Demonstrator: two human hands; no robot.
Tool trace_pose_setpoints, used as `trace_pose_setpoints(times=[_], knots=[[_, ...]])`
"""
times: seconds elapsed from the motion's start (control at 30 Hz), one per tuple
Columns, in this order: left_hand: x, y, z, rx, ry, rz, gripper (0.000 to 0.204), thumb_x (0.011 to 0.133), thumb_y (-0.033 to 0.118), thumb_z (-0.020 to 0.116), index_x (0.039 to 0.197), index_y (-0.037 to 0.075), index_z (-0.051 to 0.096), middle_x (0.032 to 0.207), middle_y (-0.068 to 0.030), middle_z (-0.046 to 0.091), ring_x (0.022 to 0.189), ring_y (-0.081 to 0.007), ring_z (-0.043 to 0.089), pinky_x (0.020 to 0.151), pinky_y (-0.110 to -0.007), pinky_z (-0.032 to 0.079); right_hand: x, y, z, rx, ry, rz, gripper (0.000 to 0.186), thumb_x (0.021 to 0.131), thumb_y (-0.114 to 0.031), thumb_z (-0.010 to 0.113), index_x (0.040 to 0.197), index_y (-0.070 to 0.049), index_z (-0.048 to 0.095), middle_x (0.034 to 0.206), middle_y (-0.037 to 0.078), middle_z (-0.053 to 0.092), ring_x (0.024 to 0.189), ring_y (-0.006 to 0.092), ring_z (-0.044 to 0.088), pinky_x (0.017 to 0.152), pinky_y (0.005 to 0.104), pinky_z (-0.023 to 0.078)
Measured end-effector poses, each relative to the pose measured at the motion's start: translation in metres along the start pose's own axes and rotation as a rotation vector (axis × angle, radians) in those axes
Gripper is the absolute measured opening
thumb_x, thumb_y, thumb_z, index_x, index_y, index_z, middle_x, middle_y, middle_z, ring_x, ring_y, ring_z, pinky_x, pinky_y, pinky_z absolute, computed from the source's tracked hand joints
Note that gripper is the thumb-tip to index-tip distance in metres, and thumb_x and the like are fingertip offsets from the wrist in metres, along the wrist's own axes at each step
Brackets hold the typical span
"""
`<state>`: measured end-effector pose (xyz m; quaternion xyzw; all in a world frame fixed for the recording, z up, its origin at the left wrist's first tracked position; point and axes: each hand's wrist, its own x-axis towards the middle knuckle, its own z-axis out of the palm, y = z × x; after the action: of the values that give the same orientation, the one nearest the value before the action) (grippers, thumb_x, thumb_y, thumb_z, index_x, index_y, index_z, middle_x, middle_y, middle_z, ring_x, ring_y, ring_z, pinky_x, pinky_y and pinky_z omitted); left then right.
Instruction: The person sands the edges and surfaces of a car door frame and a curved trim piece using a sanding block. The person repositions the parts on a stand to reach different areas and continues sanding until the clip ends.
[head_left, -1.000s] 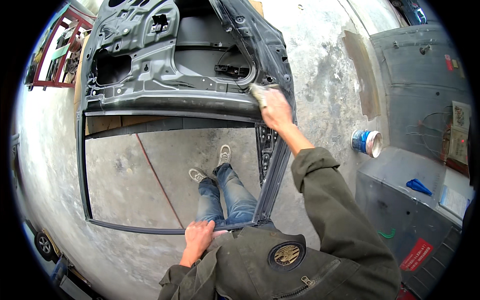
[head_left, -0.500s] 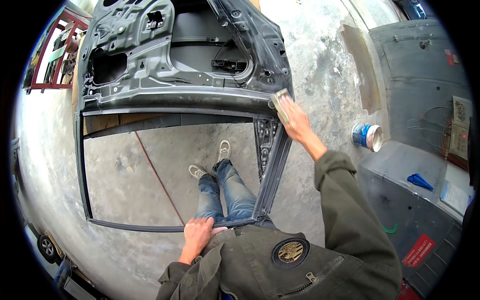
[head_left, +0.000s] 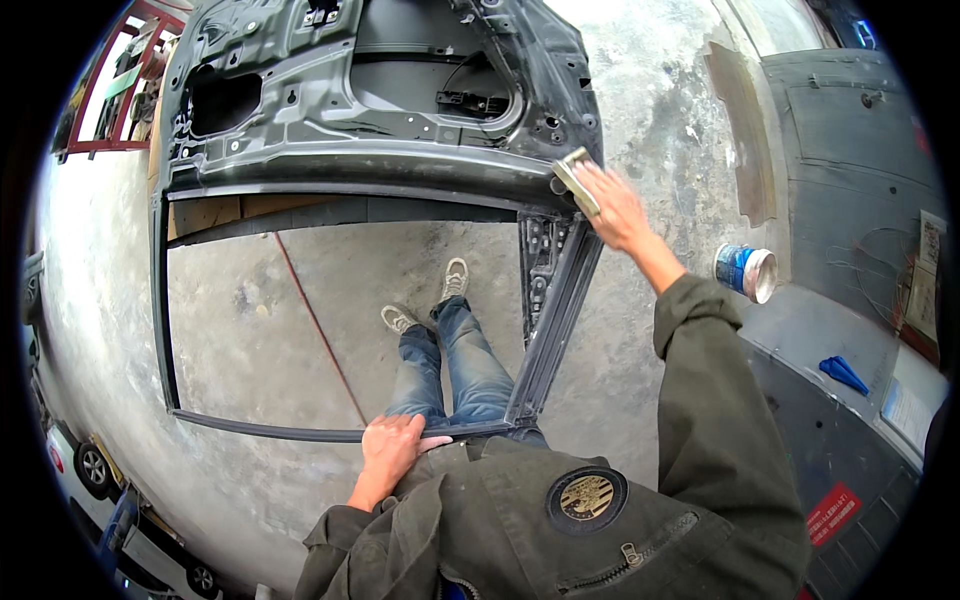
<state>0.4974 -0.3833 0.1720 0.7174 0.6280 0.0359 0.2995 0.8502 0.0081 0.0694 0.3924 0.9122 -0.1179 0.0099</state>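
Observation:
A dark grey car door (head_left: 300,150) lies in front of me with its bare inner panel showing. Its open window frame (head_left: 270,429) is toward my body. My right hand (head_left: 617,208) presses a tan sanding block (head_left: 576,183) against the door's right edge, where the panel meets the window frame. Its fingers lie stretched along the block's right side. At the near bar of the window frame, my left hand (head_left: 392,447) has its fingers curled over the bar. My legs and shoes show through the window opening.
A blue and white tub (head_left: 746,272) lies at the right on the concrete floor. Past it, a grey surface (head_left: 830,325) carries a blue object (head_left: 843,374) and papers. A red rack (head_left: 125,85) stands far left. A thin red line (head_left: 318,325) crosses the floor beneath the window opening.
The whole view has shifted, so the door sits slightly higher in it. The sanding block stays at the same corner, tilted a little more. My left hand keeps its hold on the frame.

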Motion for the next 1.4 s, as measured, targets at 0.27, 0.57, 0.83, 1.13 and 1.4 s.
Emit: trace_pose_setpoints(times=[0.27, 0.57, 0.83, 1.13, 1.4], knots=[[-0.001, -0.002, 0.002, -0.01, 0.012, 0.014, 0.056, 0.078, 0.059, 0.075, 0.065, 0.01, 0.053, 0.058, -0.0063, 0.059, 0.06, -0.0251, 0.063, 0.058, -0.037, 0.047, -0.033, -0.166, 0.039, 0.039, 0.176, 0.369, 0.061, 0.079, -0.003, 0.057, 0.138, 0.012, 0.052, 0.141, 0.032, 0.055, 0.137, 0.0448, 0.049, 0.118, 0.0503, 0.037], [-0.003, 0.0, 0.0, 0.035, -0.014, 0.011, 0.056, 0.08, 0.06, 0.073, 0.065, 0.01, 0.053, 0.059, -0.0064, 0.059, 0.057, -0.0252, 0.063, 0.057, -0.037, 0.048, 0.016, -0.172, 0.016, 0.061, 0.197, -0.212, 0.054, 0.086, -0.008, 0.054, 0.138, 0.007, 0.055, 0.148, 0.024, 0.053, 0.142, 0.0341, 0.049, 0.12, 0.0448, 0.037], [-0.003, -0.002, 0.002, 0.01, 0.013, 0.018, 0.058, 0.082, 0.062, 0.07, 0.064, 0.01, 0.052, 0.058, -0.0051, 0.058, 0.055, -0.0242, 0.061, 0.055, -0.036, 0.046, -0.042, -0.059, -0.024, 0.033, -0.139, -0.034, 0.052, 0.085, -0.003, 0.056, 0.137, -0.006, 0.06, 0.147, 0.012, 0.058, 0.141, 0.0257, 0.05, 0.12, 0.0456, 0.037], [-0.003, -0.003, 0.005, -0.004, 0.025, 0.024, 0.057, 0.082, 0.063, 0.07, 0.064, 0.011, 0.052, 0.058, -0.0056, 0.057, 0.055, -0.0245, 0.061, 0.056, -0.037, 0.046, 0.047, -0.14, 0.002, 0.011, -0.014, -0.319, 0.053, 0.089, -0.008, 0.053, 0.142, -0.006, 0.054, 0.151, 0.012, 0.053, 0.143, 0.0234, 0.048, 0.12, 0.043, 0.036], [-0.007, -0.004, 0.009, -0.003, 0.037, 0.01, 0.056, 0.081, 0.063, 0.07, 0.066, 0.011, 0.055, 0.06, -0.0051, 0.06, 0.057, -0.0239, 0.063, 0.056, -0.037, 0.047, -0.033, -0.068, -0.027, 0.047, -0.116, 0.087, 0.052, 0.083, -0.002, 0.053, 0.134, -0.003, 0.061, 0.134, 0.014, 0.066, 0.128, 0.0296, 0.059, 0.111, 0.0394, 0.044]])
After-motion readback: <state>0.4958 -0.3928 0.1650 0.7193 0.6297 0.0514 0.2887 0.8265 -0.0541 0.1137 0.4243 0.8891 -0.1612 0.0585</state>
